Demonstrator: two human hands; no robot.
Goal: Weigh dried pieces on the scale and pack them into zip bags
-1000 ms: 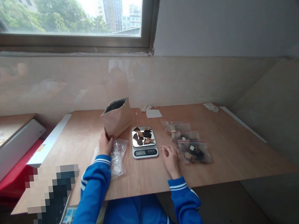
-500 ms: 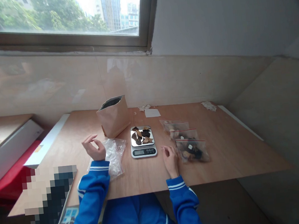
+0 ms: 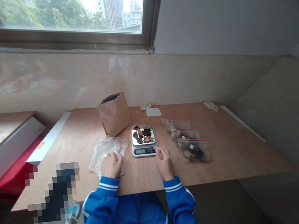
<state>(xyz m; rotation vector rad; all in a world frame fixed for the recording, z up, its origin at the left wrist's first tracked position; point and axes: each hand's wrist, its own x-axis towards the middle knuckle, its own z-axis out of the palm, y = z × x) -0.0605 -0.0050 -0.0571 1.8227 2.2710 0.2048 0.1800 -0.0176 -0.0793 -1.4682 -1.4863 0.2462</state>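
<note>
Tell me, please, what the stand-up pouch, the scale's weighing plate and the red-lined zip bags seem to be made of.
Stand-up pouch: probably matte kraft paper, judging by its plain brown face; the dark lining is unclear.
Weighing plate: likely polished metal, given its mirror-like shine.
Zip bags: clear, slightly glossy plastic, since contents show through.

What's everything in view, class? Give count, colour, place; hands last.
Table: one, brown, centre
Scale: one, silver, centre
Dried pieces: several, brown and black, on scale
Paper bag: one, tan, left of scale
Plastic bag: one, clear, under left hand
Zip bags: about four, clear, right of scale
Card: one, white, table back
Crumpled wads: two, white, back
Side table: one, brown, far left
Cloth: one, red, far left
Window: one, grey, top left
Pixelated shape: one, dark, lower left
Sleeves: two, blue, bottom centre
Left hand: one, on plastic bag
Right hand: one, at scale's front corner
</note>
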